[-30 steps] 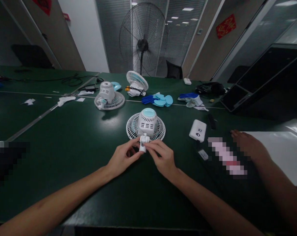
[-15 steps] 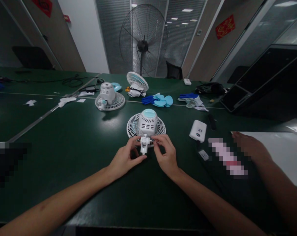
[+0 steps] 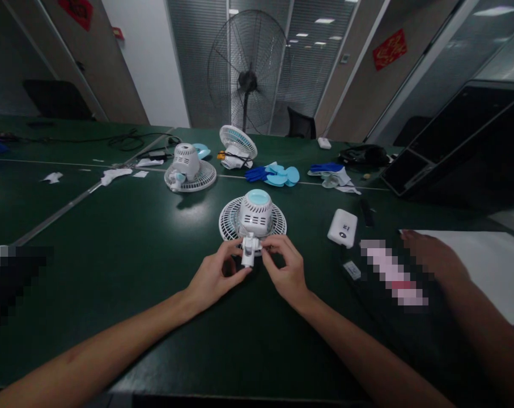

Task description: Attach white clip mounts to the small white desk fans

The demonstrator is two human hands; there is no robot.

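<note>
In front of me a small white desk fan point(image 3: 257, 218) lies grille down, its motor housing with a light blue cap facing up. A white swivel joint point(image 3: 249, 252) sticks out from its near side. My left hand point(image 3: 214, 277) is closed on this joint from the left, with the fingers at its upper part and the thumb by its lower end. At the joint's right side my right hand point(image 3: 288, 269) pinches a small white knob, mostly hidden by the fingertips.
Two more white fans point(image 3: 186, 164), point(image 3: 237, 147) sit farther back. Blue gloves and light blue discs point(image 3: 282, 174) lie behind my fan. At right are a white power bank point(image 3: 342, 228), a co-worker's hand point(image 3: 439, 258) on a white sheet point(image 3: 495, 266), and a large black case point(image 3: 461, 136).
My right fingertips have moved slightly left, closer against the joint. The joint has shifted a little to the left. The fan body stays in place.
</note>
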